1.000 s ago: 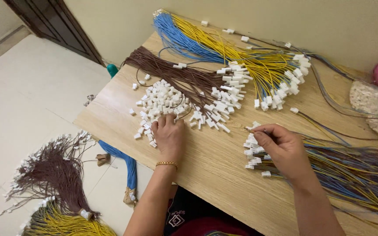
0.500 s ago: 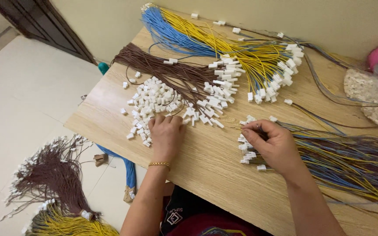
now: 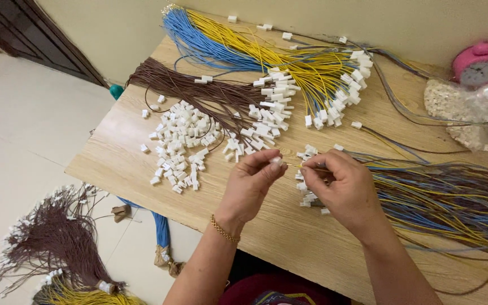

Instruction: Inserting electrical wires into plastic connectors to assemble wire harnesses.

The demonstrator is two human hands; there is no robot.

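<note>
My left hand (image 3: 251, 183) pinches a small white plastic connector (image 3: 276, 161) between thumb and fingertips over the wooden table (image 3: 142, 147). Close to its right, my right hand (image 3: 345, 189) grips the end of a thin wire (image 3: 296, 165) that points at the connector; the wire comes from the mixed yellow, blue and brown wire bundle (image 3: 447, 197) lying to the right. A loose pile of white connectors (image 3: 182, 141) lies left of my hands. A few wired connectors (image 3: 307, 195) sit under my right hand.
Brown wires (image 3: 193, 90), blue wires (image 3: 210, 48) and yellow wires (image 3: 306, 68) with white ends lie at the back. A pink alarm clock (image 3: 477, 62) and a clear bag of small parts (image 3: 470, 113) stand at the right. More wire bundles (image 3: 57, 243) lie on the floor.
My left hand has lifted off the connector pile with one connector and come to the middle. My right hand has risen with a wire end to meet it.
</note>
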